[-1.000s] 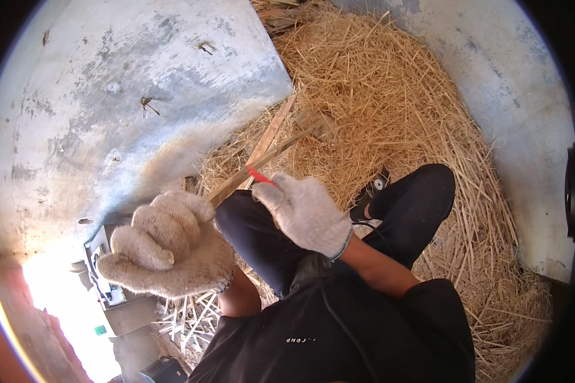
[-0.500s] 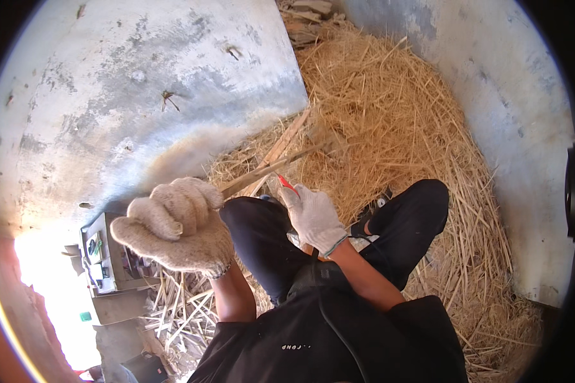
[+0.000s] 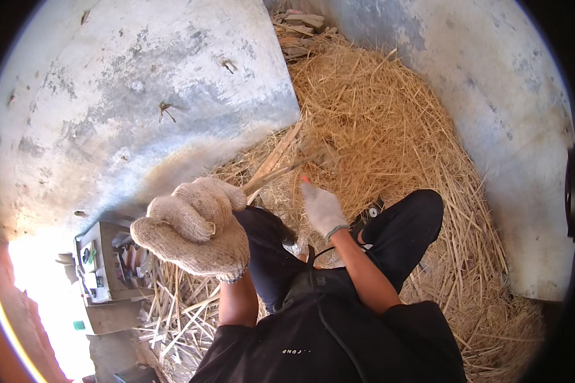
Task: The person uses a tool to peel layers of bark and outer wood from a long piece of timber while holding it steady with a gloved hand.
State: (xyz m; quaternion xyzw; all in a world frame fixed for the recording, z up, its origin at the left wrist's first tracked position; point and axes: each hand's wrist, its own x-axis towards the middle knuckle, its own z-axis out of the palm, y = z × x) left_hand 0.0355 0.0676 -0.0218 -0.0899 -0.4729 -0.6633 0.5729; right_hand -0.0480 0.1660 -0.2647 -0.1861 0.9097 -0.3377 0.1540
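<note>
My left hand, in a thick knitted work glove, is closed around one end of a thin bamboo or wooden strip. The strip slants up and away to the right, its far end blurred. My right hand, gloved too, is closed on a tool with a red handle; only a bit of red shows at the thumb, and its kind is hidden. This hand is just right of the strip, between my bent knees. Behind the strip, a wider flat wooden piece slopes toward the wall corner.
Straw-like shavings heap ahead and to the right, against a worn plaster wall. Another wall juts in at left. Cut strips litter the lower left beside an open cabinet holding small items. Broken pieces lie at the far corner.
My right hand has moved a little right and away from my left, with less of the red handle showing. My left hand has shifted slightly right, still gripping the strip.
</note>
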